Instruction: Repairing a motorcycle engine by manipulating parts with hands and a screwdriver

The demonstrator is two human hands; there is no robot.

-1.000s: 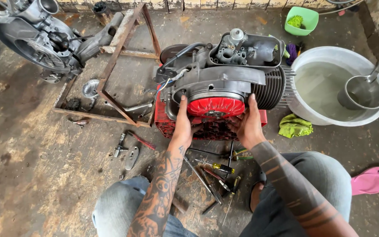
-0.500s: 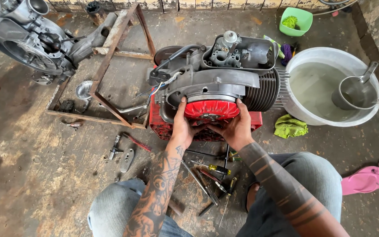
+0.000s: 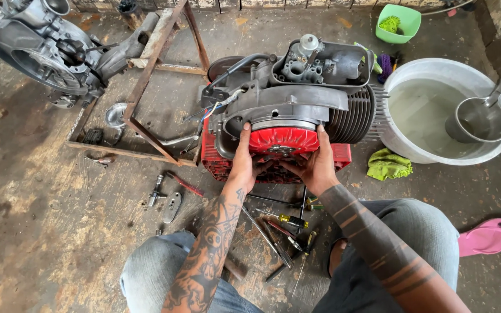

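A dark grey engine (image 3: 297, 98) with cooling fins sits on a red plastic crate (image 3: 213, 156) on the floor. On its near side is a round red finned flywheel (image 3: 284, 141). My left hand (image 3: 243, 159) grips the flywheel's left edge, thumb up along its rim. My right hand (image 3: 315, 162) grips its right edge. Both hands clasp the wheel from either side, fingers partly hidden under it.
Screwdrivers and other tools (image 3: 282, 229) lie between my knees. A rusty metal frame (image 3: 146, 81) and a second engine casing (image 3: 36, 46) are at the left. A white basin of water (image 3: 436, 150) with a metal scoop, a green rag (image 3: 388, 165), a green bowl (image 3: 399, 23) and pink sandals (image 3: 494, 235) are on the right.
My right hand has slid from the crate's right side onto the red flywheel's right edge. My left hand has stayed on the left edge. The view has moved closer.
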